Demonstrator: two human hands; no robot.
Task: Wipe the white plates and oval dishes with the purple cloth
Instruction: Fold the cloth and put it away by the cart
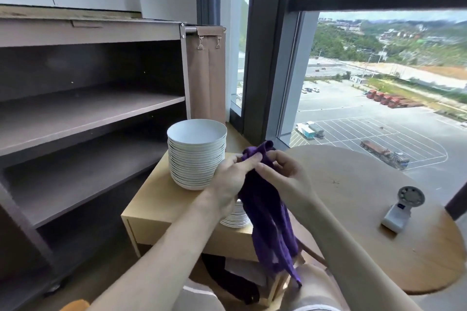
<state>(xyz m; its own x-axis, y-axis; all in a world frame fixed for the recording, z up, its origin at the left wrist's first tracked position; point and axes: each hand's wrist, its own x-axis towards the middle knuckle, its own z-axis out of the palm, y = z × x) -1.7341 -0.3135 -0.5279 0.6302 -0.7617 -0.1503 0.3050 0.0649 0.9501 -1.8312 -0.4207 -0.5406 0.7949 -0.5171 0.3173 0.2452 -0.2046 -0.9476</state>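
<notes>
A tall stack of white plates (197, 156) stands on a low light-wood cabinet (161, 207). A shorter stack of white dishes (236, 217) sits nearer me on the same top, partly hidden behind my left wrist and the cloth. Both hands hold the purple cloth (267, 212) in the air between the cabinet and the round table. My left hand (231, 179) pinches its upper edge, and my right hand (283, 174) grips it just beside. The rest of the cloth hangs down toward my lap.
A dark open shelving unit (83, 118) fills the left side. A round wooden table (374, 209) at the right carries a small white clip-on fan (401, 207). A big window (379, 83) lies behind, and a brown fabric panel (207, 76) hangs beside the shelves.
</notes>
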